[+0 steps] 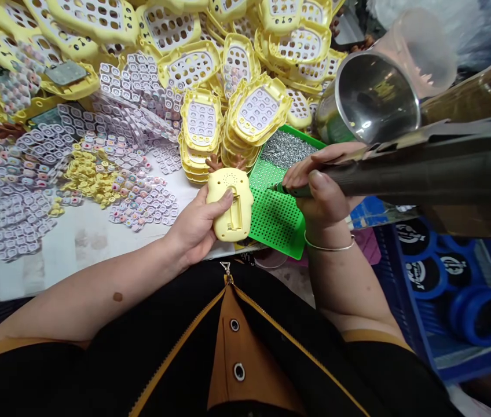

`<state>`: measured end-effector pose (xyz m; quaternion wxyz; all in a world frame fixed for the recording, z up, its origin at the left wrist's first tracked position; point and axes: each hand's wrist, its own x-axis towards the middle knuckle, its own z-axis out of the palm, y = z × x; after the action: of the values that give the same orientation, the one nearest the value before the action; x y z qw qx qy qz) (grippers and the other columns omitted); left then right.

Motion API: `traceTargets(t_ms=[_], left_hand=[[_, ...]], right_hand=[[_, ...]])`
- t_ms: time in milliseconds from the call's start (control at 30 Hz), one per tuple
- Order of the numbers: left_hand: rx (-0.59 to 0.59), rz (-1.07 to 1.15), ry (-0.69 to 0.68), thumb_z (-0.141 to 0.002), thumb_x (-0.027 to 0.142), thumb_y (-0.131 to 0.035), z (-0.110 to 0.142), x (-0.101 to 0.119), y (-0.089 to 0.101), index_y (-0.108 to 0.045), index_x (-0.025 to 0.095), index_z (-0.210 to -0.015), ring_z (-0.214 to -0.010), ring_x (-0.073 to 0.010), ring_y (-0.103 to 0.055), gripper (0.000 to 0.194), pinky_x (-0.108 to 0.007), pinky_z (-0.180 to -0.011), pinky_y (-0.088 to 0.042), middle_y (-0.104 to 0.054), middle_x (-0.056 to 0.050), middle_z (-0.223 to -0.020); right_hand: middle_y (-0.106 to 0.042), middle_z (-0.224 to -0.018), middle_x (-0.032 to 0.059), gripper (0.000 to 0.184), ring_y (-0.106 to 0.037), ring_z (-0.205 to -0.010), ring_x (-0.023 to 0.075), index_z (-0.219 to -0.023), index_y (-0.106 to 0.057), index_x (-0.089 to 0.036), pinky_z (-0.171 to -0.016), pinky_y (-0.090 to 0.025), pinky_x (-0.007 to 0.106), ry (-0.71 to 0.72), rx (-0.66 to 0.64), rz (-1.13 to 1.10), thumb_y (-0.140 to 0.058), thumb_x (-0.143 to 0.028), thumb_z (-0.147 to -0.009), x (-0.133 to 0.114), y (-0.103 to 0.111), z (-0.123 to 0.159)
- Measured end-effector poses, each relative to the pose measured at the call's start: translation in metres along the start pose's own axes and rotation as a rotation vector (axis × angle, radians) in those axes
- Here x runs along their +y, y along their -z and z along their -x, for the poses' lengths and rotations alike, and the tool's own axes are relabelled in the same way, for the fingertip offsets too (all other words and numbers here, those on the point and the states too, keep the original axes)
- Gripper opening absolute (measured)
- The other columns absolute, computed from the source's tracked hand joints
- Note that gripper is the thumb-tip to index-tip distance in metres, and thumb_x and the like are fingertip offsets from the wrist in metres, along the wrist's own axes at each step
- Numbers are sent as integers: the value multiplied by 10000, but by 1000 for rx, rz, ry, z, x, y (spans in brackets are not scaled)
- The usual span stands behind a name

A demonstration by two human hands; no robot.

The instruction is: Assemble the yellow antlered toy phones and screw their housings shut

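My left hand (197, 223) is closed around a yellow toy phone casing (242, 215) with brown antlers on top. Its back faces me, showing a battery bay without a cover, speaker holes and corner screw holes. The thumb lies across the upper part of the bay. To the right, my right hand (326, 185) is wrapped round a dark electric screwdriver (384, 174), whose tip points left toward the casing, apart from it. Beneath that tip lies a green perforated tray (271, 223) with a heap of small silver screws (288, 149) at its far end.
Stacked yellow front shells (256, 110) stand behind the casing. White keypad sheets (32, 202) and small yellow parts (91, 174) cover the left. A metal bowl (376, 98) and a pinkish clear cup (423, 52) sit at back right. A blue crate (428, 330) holds blue rolls.
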<state>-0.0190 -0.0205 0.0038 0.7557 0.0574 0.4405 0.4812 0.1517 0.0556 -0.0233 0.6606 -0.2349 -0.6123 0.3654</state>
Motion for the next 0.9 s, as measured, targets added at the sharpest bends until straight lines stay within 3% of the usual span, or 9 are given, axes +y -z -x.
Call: traceTargets(t_ms=[167,333,500,600,700,900], left_hand=[[14,22,-9,-864,105,-631,2,-2,-2,-533,216,-1302,-910,-193,-698,462,-440,-993,-519,-732,-53,-1006],[25,51,-45,-854,96,-636,3,-7,-5,-512,228,-1323,-965,-216,-693,503,-457,-999,-509,-728,-48,-985],[43,43,-84,-850,114,-648,4,-12,-7,-543,213,-1267,-1009,-239,-684,441,-440,-984,-517,-724,-61,-996],[58,32,-106,-850,113,-646,5,-13,-7,-556,196,-1233,-980,-236,-685,402,-426,-956,-530,-719,-63,-976],[70,35,-113,-846,116,-651,5,-15,-8,-562,197,-1222,-963,-233,-686,395,-420,-939,-534,-717,-66,-982],[76,35,-139,-829,122,-669,6,-18,-9,-564,196,-1224,-954,-242,-680,416,-427,-940,-522,-716,-76,-996]], right_hand=[[-532,-510,-59,147,-515,-415,146,-890,-695,-317,-420,-486,314,37,77,24,-737,-393,-772,-51,-7,-4],[-605,-529,-40,68,-569,-437,158,-874,-666,-315,-455,-556,354,-171,-259,-85,-691,-346,-819,-104,-13,4],[-604,-512,-28,193,-591,-421,160,-984,-692,-267,-429,-569,322,-79,-372,-222,-665,-345,-810,-107,-30,15],[-637,-580,-13,255,-641,-490,170,-1061,-672,-262,-489,-598,331,-99,-518,-236,-655,-296,-809,-104,-34,17],[-658,-633,5,292,-660,-542,178,-1101,-661,-248,-528,-610,349,-99,-543,-233,-665,-292,-813,-104,-35,17],[-644,-595,13,141,-655,-510,169,-912,-662,-183,-498,-591,323,-52,-565,-312,-685,-214,-776,-98,-48,17]])
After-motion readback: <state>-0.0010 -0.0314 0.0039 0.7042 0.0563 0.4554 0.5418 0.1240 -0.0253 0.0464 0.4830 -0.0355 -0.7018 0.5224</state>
